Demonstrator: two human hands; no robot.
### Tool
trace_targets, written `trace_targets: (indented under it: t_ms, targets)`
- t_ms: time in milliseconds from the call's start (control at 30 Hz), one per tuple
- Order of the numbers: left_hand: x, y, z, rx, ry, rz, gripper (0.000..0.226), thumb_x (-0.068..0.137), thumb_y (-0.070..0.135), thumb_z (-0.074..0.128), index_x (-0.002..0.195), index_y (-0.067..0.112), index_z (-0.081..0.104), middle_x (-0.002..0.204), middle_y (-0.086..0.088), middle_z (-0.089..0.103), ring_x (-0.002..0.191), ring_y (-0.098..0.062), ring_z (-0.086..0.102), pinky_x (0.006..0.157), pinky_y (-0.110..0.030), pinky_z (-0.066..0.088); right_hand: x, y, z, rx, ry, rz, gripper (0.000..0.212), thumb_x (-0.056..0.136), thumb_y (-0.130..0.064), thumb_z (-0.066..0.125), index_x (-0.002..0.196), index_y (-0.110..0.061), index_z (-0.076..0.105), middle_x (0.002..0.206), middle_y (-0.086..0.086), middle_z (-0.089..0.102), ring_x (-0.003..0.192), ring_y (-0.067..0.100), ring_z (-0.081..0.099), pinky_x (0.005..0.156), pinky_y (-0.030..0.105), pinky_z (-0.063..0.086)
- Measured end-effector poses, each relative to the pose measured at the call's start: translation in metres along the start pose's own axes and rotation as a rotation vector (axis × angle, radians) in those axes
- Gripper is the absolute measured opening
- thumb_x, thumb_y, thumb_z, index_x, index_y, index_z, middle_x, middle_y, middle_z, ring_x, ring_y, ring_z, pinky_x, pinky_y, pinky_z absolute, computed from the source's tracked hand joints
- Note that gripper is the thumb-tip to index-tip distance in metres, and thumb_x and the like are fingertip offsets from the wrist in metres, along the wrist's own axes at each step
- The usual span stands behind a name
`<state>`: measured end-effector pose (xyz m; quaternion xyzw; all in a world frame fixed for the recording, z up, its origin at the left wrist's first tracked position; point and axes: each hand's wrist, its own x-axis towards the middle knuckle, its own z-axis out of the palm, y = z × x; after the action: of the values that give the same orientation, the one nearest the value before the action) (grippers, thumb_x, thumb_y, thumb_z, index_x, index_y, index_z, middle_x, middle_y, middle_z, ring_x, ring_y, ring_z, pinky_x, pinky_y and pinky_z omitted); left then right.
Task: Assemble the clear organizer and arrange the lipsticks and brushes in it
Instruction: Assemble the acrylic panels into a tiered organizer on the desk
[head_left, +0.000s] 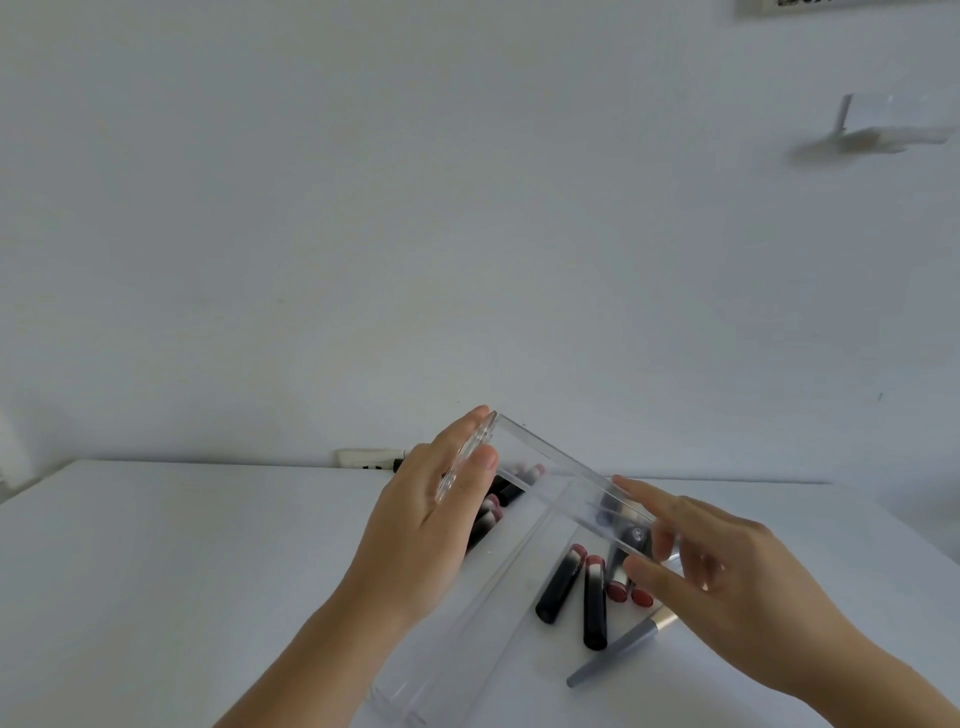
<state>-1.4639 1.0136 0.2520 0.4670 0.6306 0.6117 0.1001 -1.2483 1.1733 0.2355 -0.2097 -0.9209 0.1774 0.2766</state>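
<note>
Nearest, at about 6 o'clock, a long clear tray (467, 618) lies on the white table (156, 571), running from the near edge up toward 1 o'clock. Just right of it, at 4 o'clock, a grey brush (613, 652) with a gold ferrule lies slanted on the table, its head hidden under the right hand. Beside the brush, two black lipsticks (576, 595) with red ends lie side by side, and two red caps or ends show just past them, partly behind the thumb.

The right hand (727, 577) comes in from 4 o'clock and pinches the near right end of a clear box (561, 483), thumb below and fingers over its top edge. The left hand (431, 514) comes in from 7 o'clock and holds the box's far left end, fingers straight along the end face and thumb pressed on the side. The box is held above the table, tilted, its left end higher.

Under the box and behind the left hand, more lipsticks (506, 491) lie in a cluster; their number is unclear.

Farther, at 12 o'clock, a white power strip (369, 458) sits at the table's back edge against the wall (415, 208). At 2 o'clock, a blurred shelf (883, 132) is fixed high up.
</note>
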Motion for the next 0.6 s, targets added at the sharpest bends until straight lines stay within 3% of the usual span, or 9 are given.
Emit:
trace_targets:
  t_ms: [67,133,233,400,500,600]
  targets:
    - [0.001,0.000,0.000,-0.011,-0.013,0.005,0.031,0.094,0.058,0.050,0.125,0.064,0.054,0.111,0.040,0.060,0.096,0.021,0.060,0.076,0.006,0.038,0.000,0.002,0.002,0.010,-0.013,-0.005,0.058,0.075,-0.085,0.046,0.131,-0.073,0.038,0.097,-0.014,0.059,0.064,0.013,0.054,0.057,0.027,0.050]
    - [0.003,-0.003,0.000,-0.021,-0.022,-0.003,0.034,0.092,0.048,0.051,0.125,0.056,0.058,0.094,0.031,0.064,0.078,0.011,0.064,0.067,0.001,0.042,0.001,0.003,0.004,0.007,-0.025,-0.008,0.061,0.072,-0.088,0.043,0.131,-0.074,0.037,0.097,-0.016,0.058,0.067,0.013,0.054,0.061,0.026,0.051]
    - [0.005,-0.005,-0.003,-0.015,-0.038,-0.036,0.033,0.089,0.043,0.050,0.120,0.050,0.059,0.070,0.020,0.057,0.057,0.003,0.057,0.060,-0.008,0.044,0.001,0.003,0.007,-0.020,-0.039,-0.014,0.056,0.078,-0.073,0.053,0.129,-0.079,0.030,0.098,-0.018,0.054,0.075,0.009,0.055,0.062,0.019,0.048]
    - [0.008,-0.010,-0.007,0.104,-0.021,-0.078,0.044,0.079,0.070,0.042,0.116,0.050,0.054,0.083,-0.006,0.056,0.063,-0.013,0.049,0.068,-0.031,0.044,-0.001,-0.005,0.005,-0.056,-0.043,-0.048,0.056,0.082,-0.071,0.049,0.134,-0.075,0.029,0.099,-0.022,0.054,0.080,0.004,0.055,0.063,0.015,0.046]
    - [0.009,-0.010,-0.006,0.138,-0.002,-0.090,0.047,0.079,0.075,0.038,0.112,0.046,0.054,0.078,-0.010,0.052,0.064,-0.019,0.047,0.066,-0.033,0.042,-0.003,-0.009,0.008,-0.121,-0.032,-0.069,0.059,0.080,-0.073,0.045,0.137,-0.071,0.029,0.100,-0.023,0.053,0.079,0.000,0.054,0.058,0.018,0.047]
    - [0.011,-0.011,-0.008,0.154,0.007,-0.105,0.044,0.082,0.072,0.037,0.110,0.043,0.054,0.066,0.002,0.055,0.073,-0.029,0.050,0.065,-0.033,0.041,-0.002,-0.012,0.010,-0.188,-0.019,-0.095,0.063,0.077,-0.076,0.044,0.138,-0.069,0.027,0.101,-0.032,0.053,0.080,-0.005,0.054,0.062,0.016,0.045]
